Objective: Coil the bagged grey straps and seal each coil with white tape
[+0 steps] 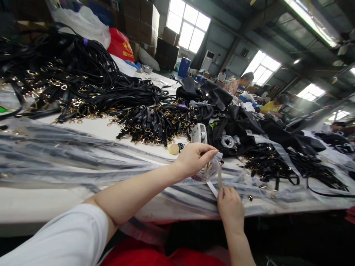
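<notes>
The right hand pinches a pale strip over the worktop (probably light and bendy, best held by its flat length), the left hand narrowed, contents unclear.

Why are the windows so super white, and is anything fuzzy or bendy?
Head view: the windows glare white, probably because it's much brighter outside; head view: the far people look hazy and soft, while the left hand and right hand show more clearly; head view: the room leans, and the table edge curves, probably from a wide lens.
</notes>
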Tool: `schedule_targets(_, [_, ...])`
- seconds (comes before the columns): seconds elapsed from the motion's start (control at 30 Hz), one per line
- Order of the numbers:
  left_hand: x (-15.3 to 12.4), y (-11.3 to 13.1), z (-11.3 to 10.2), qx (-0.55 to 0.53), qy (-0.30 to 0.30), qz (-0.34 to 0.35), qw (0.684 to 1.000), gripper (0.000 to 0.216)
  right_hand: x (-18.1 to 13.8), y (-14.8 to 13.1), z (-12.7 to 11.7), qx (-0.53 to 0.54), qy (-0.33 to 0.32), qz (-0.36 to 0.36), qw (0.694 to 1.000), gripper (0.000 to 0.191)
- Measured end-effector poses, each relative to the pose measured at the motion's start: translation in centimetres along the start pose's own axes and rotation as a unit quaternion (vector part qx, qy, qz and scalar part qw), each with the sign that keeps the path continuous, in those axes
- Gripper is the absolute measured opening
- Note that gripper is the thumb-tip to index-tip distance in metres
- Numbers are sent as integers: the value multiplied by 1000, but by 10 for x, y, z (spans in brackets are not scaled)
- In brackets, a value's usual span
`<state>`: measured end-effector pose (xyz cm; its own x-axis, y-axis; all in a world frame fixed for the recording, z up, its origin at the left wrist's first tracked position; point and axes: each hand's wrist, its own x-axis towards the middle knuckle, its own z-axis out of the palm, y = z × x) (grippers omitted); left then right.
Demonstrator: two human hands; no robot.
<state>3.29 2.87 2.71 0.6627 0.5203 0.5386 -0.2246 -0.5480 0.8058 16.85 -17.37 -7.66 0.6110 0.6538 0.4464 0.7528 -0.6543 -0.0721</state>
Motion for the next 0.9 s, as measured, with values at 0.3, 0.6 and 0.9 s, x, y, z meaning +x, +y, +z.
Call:
schedule_targets(0.3, [-1, -7, 9, 24, 8, -13, 1000, 24, -12, -33, -82, 454, -143, 181, 861, 44])
schedule_targets(0.6, [-10, -3, 11, 189, 12, 43, 981, 30, -9, -70, -82, 539, -254, 181, 782, 50])
schedule_targets(0.9, [-7, -8, 7, 329, 67, 252, 908, 30, 3, -85, -95, 524, -179, 128, 823, 26])
